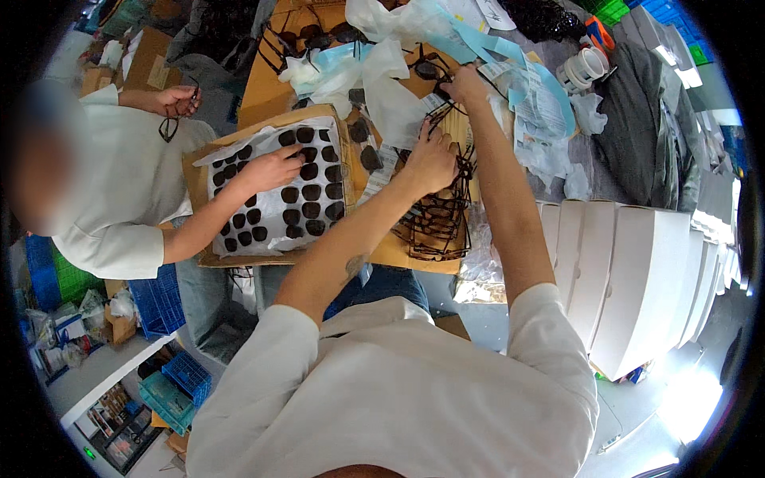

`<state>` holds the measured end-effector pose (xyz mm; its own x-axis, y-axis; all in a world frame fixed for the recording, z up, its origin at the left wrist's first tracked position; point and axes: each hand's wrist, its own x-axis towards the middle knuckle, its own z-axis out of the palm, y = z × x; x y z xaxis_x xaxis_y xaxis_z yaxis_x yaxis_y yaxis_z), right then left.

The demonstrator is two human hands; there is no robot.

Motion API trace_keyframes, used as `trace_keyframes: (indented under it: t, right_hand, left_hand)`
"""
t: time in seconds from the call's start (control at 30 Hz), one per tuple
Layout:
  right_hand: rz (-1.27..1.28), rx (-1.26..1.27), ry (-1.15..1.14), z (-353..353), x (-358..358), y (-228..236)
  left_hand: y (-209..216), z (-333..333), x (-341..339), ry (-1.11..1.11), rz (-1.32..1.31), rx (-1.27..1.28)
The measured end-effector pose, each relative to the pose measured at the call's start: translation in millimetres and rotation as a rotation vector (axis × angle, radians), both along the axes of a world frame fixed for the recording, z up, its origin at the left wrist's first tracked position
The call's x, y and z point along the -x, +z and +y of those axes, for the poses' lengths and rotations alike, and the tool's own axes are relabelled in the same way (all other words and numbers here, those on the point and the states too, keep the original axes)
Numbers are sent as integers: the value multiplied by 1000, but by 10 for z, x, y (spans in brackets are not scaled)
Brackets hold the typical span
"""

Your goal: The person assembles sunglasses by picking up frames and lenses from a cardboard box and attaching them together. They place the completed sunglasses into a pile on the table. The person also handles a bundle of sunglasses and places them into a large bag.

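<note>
Ahead, at one o'clock, a tangle of black eyeglass frames (440,225) lies on cardboard (390,253). The left hand (433,163) curls over it, the right hand (468,86) just beyond; whether either grips a frame, I cannot tell. Freeing one frame at a time should spare the hinges. At eleven, a co-worker's hand (273,170) is over a box of dark lenses (199,191); white boxes (645,279) line three o'clock.

Piled dark eyeglass frames (437,225) at 2 o'clock and long white cardboard boxes (637,287) at 3 o'clock mark an eyewear workshop.
</note>
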<state>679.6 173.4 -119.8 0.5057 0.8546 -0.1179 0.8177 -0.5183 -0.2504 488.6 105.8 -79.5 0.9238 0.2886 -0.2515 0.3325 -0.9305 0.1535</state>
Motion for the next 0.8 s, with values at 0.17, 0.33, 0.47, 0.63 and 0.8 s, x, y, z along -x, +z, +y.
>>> trace_keyframes:
  t: [0.17, 0.33, 0.47, 0.63, 0.8]
  right_hand:
    - [-34, -307, -66, 61, -231, -74]
    - [521, -842, -213, 102, -298, 471]
    - [1462, -1366, -531, 112, -612, 445]
    - [1797, -1651, -805, 76, -923, 578]
    - [1826, -1617, -749, -21, -849, 701]
  left_hand:
    - [339, -356, 450, 218, -474, 301]
    - [502, -576, 866, 561, -510, 782]
    - [398, -586, 985, 513, -579, 734]
    - [274, -610, 1037, 610, -773, 1051]
    - [186, -650, 1139, 626, -796, 1251]
